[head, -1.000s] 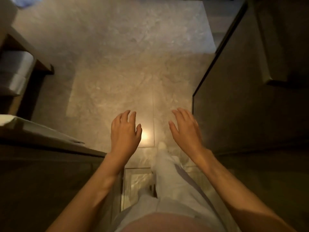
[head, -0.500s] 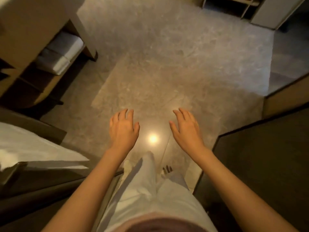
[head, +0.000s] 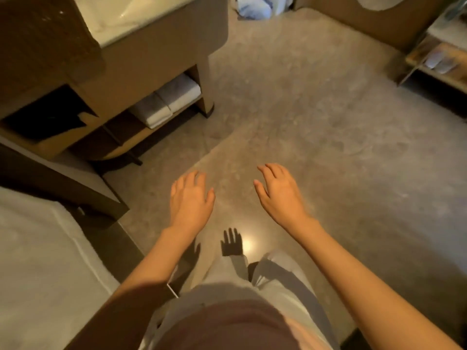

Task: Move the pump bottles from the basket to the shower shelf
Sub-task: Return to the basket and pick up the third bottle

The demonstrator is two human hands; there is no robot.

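Observation:
My left hand [head: 190,198] and my right hand [head: 279,192] hang side by side over the grey stone floor [head: 316,122], palms down, fingers spread, nothing in either. No pump bottle, basket or shower shelf shows in the head view. My light trousers and legs fill the bottom centre.
A brown vanity [head: 141,59] with a white basin top stands at the upper left, folded white towels [head: 168,102] on its lower shelf. A white surface [head: 38,261] lies at the lower left. A low shelf unit [head: 434,61] sits at the upper right, a blue bundle [head: 255,5] at the top.
The view has swung and moved forward: the dark wall on the right has gone, the vanity and towels have come closer at the left. Both hands stay open in the same pose.

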